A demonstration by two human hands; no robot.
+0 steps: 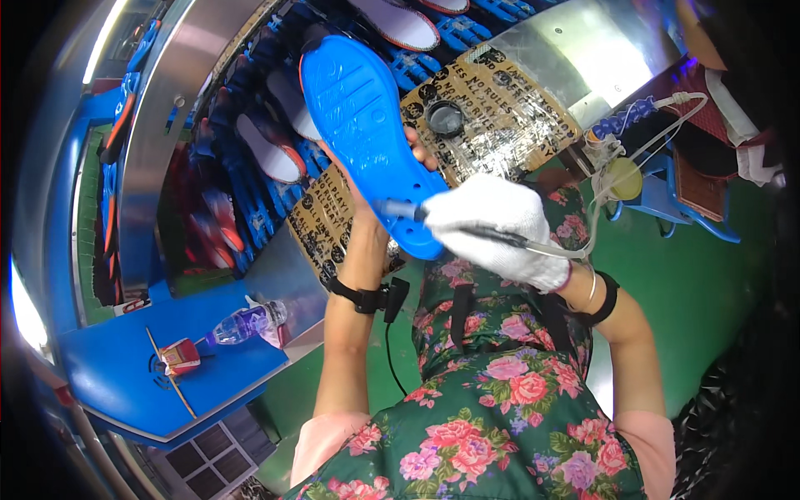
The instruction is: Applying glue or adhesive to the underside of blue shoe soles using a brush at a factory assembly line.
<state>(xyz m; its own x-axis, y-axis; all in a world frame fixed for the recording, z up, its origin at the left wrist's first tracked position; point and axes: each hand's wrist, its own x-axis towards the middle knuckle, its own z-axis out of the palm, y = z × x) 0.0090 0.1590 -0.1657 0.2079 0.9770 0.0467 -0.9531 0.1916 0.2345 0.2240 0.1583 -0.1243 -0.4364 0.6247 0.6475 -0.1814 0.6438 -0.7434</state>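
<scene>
A blue shoe sole is held up in front of me, tilted, its shiny wet-looking face toward me, with ridges at the wide end and small holes at the other. My bare left hand grips it from beneath, with fingertips showing past its right edge. In a white glove, my right hand is closed around a dark-handled brush. The blurred brush tip is over the sole's lower end; whether it touches cannot be made out. A thin clear hose runs from the brush handle toward the upper right.
Behind the sole, a ledge covered in printed brown tape carries a small dark round cup. Racks hold several pale-bottomed shoe pieces on blue supports. At left, a blue table bears a plastic bottle. A blue stool stands right.
</scene>
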